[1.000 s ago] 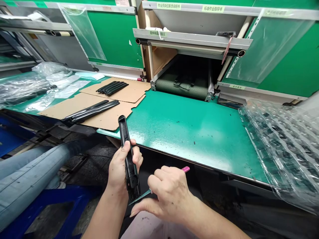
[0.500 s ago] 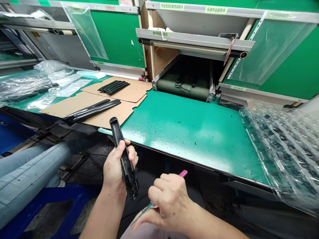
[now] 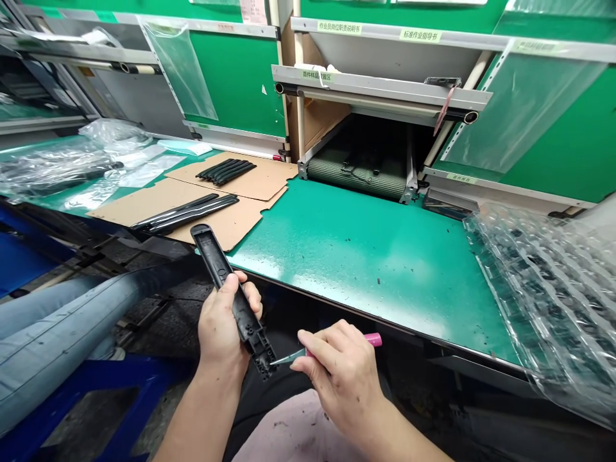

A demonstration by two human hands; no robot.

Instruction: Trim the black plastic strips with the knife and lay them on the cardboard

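My left hand (image 3: pixel 222 327) is closed around a long black plastic part (image 3: pixel 212 263), held below the front edge of the green table (image 3: pixel 366 256). The part tilts up and to the left, its hollow ribbed side facing me. My right hand (image 3: pixel 339 369) pinches a pink-handled knife (image 3: pixel 373 339). Its thin blade (image 3: pixel 287 358) points left and touches the lower end of the part. Both hands hover over my lap.
Cardboard sheets (image 3: pixel 144 202) on the left carry more black parts (image 3: pixel 187 213) and a second batch of black parts (image 3: pixel 226 171). Clear blister trays (image 3: pixel 543 282) cover the right side. A ribbed conveyor belt (image 3: pixel 359 176) opens at the back. Another person's jeans-clad leg (image 3: pixel 58 327) is at left.
My left hand tilted the part further left and lower. My right hand rose and swung the blade from under the part onto its lower end.
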